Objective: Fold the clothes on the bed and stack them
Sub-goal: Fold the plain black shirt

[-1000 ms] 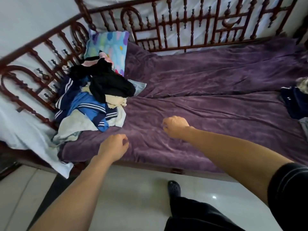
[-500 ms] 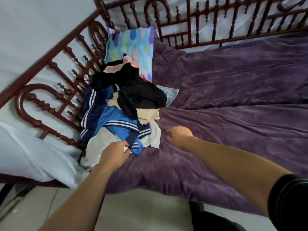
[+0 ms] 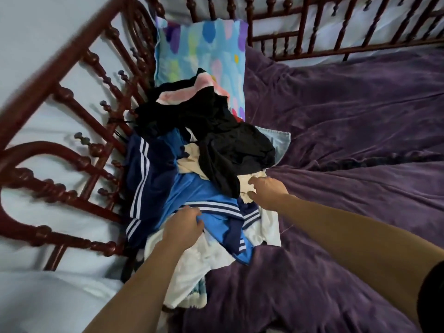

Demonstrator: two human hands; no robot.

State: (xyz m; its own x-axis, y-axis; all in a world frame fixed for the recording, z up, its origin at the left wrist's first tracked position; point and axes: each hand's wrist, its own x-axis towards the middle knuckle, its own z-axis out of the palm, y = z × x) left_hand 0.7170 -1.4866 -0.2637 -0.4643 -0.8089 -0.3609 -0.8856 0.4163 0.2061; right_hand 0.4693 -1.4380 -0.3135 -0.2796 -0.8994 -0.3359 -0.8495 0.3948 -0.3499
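Purple bedspread [image 3: 336, 131]: your left hand [image 3: 183, 225] presses open on the clothes pile [image 3: 192, 164]; your right hand [image 3: 266, 192] pinches its cream garment [image 3: 247, 182].

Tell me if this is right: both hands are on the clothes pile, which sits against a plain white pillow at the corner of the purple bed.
Not quite. The head view shows the pillow is patterned in bright blue with coloured spots, not plain white. The rest holds: the left hand and right hand are on the clothes pile, at the corner of the purple bed.
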